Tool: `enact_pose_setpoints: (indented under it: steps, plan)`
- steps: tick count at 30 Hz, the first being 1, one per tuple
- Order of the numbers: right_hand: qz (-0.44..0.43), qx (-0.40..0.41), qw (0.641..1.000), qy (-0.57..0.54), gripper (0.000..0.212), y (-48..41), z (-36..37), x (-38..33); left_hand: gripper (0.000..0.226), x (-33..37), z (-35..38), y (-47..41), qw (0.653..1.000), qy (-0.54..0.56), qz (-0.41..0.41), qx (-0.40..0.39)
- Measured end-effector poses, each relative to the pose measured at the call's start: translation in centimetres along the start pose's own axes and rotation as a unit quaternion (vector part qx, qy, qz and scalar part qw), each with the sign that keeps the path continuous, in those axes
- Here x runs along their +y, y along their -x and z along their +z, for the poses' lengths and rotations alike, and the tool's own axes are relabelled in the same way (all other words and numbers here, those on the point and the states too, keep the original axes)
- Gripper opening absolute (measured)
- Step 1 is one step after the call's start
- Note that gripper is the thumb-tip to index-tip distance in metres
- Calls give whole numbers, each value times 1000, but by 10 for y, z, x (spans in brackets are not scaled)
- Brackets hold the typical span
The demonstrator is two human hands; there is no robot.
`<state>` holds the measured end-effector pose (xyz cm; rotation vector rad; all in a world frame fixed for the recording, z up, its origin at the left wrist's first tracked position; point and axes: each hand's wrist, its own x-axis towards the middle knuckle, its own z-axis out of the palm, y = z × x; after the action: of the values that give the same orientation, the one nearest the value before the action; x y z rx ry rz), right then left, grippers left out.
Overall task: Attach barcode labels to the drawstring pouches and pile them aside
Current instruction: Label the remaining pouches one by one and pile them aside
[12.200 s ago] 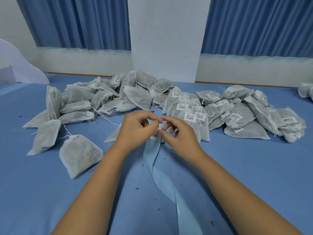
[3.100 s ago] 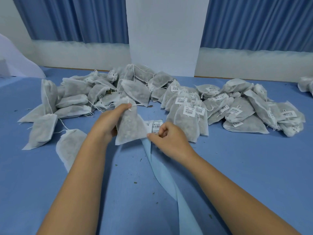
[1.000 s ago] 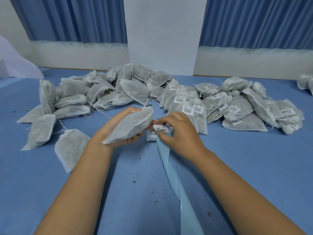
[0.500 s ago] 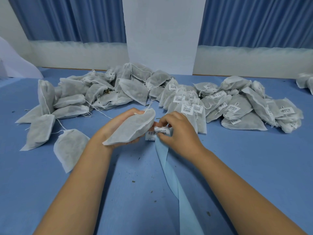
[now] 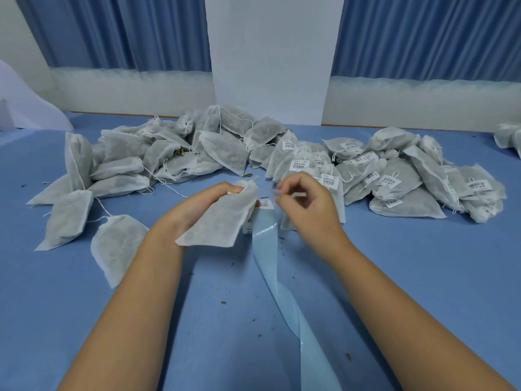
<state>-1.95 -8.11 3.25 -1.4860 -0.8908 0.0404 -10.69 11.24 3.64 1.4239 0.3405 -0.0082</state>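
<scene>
- The left hand (image 5: 205, 206) has a pouch (image 5: 222, 221) clenched by its gathered neck, fingers curled right over the top.
- The pouch hangs tilted above the table (image 5: 423, 277), with its plain face toward us and its low corner over the left wrist.
- The right hand (image 5: 307, 206) is raised just beside the pouch's neck, with fingers curled and thumb and forefinger close together.
- It's blurred, so I can't tell whether anything is pinched there.
- Between the hands, a pale blue strip (image 5: 270, 263) runs from under the pouch down toward the near edge, twisting once between the forearms.
- At the strip's far end sits a label (image 5: 266, 204), lying flat and partly hidden behind the pouch.
- Far left is the plain pile (image 5: 158, 159), a heap of white pouches with their strings trailing.
- Far right, behind the right hand, is the tagged pile (image 5: 394, 179), with barcode labels showing on many of its pouches.
- One loose pouch (image 5: 118, 244) lies flat just left of the left forearm.
- Dark crumbs (image 5: 222, 302) are scattered over the table.
- At the back, blue curtains (image 5: 141, 32) hang either side of a white pillar (image 5: 270, 52).
</scene>
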Motion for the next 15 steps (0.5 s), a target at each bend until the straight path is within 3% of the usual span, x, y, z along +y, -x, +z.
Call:
enact_pose_setpoints:
  steps: [2,4,7,10,15]
  plan:
    - [45,48,998,-15,25,-3,-3,2,21,-3,6,2,999,33,-19,-21]
    - [104,58,992,-42,28,-5,-4,3,12,-6,12,1,1000,-6,3,-10]
    - [172,22,982,-80,46,-6,-4,3,18,-6,20,2,995,-96,33,-23]
    - [175,-20,981,-80,69,-4,-2,6,34,-6,24,3,986,-158,40,-36]
    - [182,3,978,-103,68,-2,-2,3,41,-5,24,5,981,-174,49,-65]
